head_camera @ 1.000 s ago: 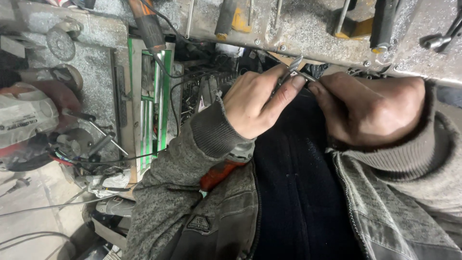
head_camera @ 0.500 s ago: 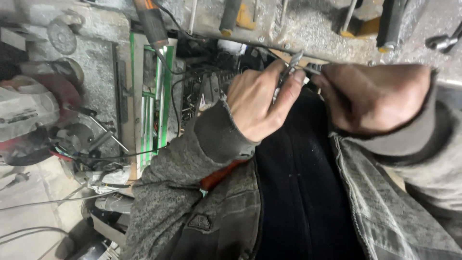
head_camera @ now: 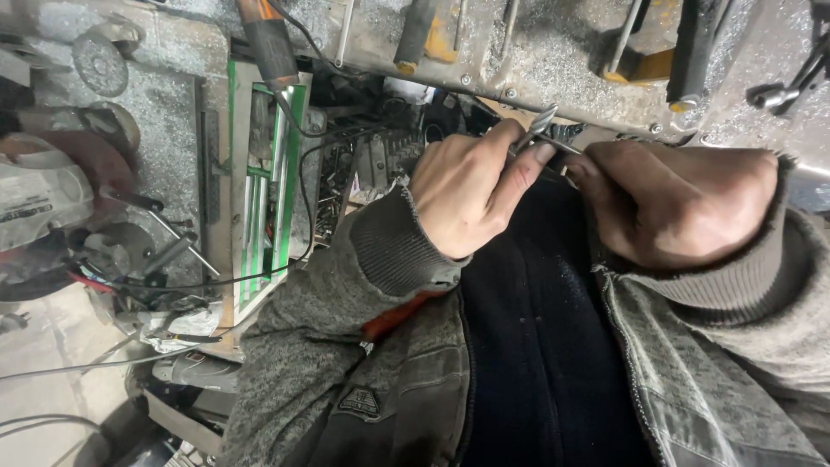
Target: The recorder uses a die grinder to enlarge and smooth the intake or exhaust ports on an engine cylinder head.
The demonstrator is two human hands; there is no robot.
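Both hands pinch a small metal part at centre frame.
Left hand (head_camera: 471,186) and right hand (head_camera: 683,207), grips closed on the metal part (head_camera: 540,125), have shifted slightly up toward the worktop (head_camera: 553,52) edge.

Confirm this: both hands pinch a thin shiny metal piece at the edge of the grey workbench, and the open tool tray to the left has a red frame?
Not quite. The head view shows the left hand and right hand pinching the thin shiny metal piece at the grey workbench edge, but the open tool tray has a green frame, not red.
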